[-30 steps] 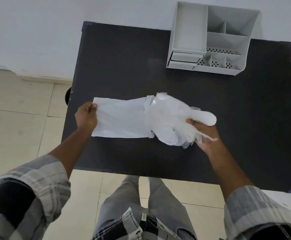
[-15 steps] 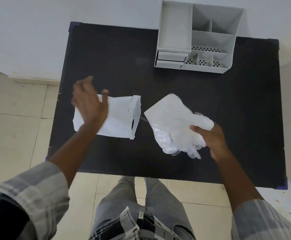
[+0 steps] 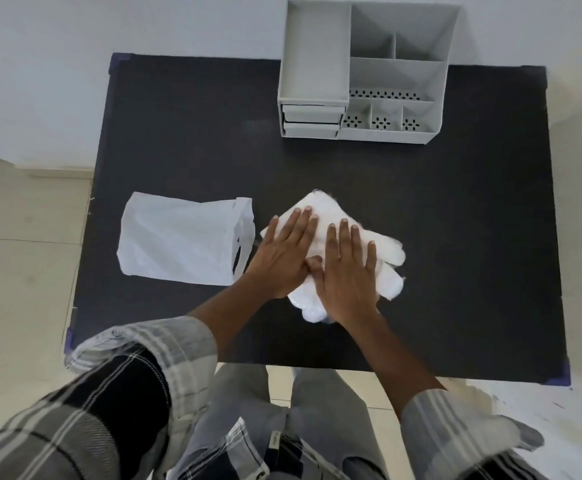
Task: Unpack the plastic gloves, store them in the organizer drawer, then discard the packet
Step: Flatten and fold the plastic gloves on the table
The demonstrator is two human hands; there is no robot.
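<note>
A stack of translucent white plastic gloves [image 3: 388, 258] lies in the middle of the black table [image 3: 455, 209]. My left hand [image 3: 282, 252] and my right hand [image 3: 346, 271] both rest flat on the stack, palms down, fingers spread, side by side. The empty white plastic packet [image 3: 178, 239] lies flat to the left of the gloves, with its open end facing my left hand. The grey organizer [image 3: 365, 69] stands at the far edge of the table, and its two small drawers [image 3: 312, 120] at the lower left are closed.
The organizer has several open compartments on its right side. A white wall runs behind the table. Tiled floor lies to the left and below, and my legs sit under the near table edge.
My left hand let go of the packet and came across onto the gloves. My right hand released its grip on the stack and now lies flat on it. The packet stays on the table.
</note>
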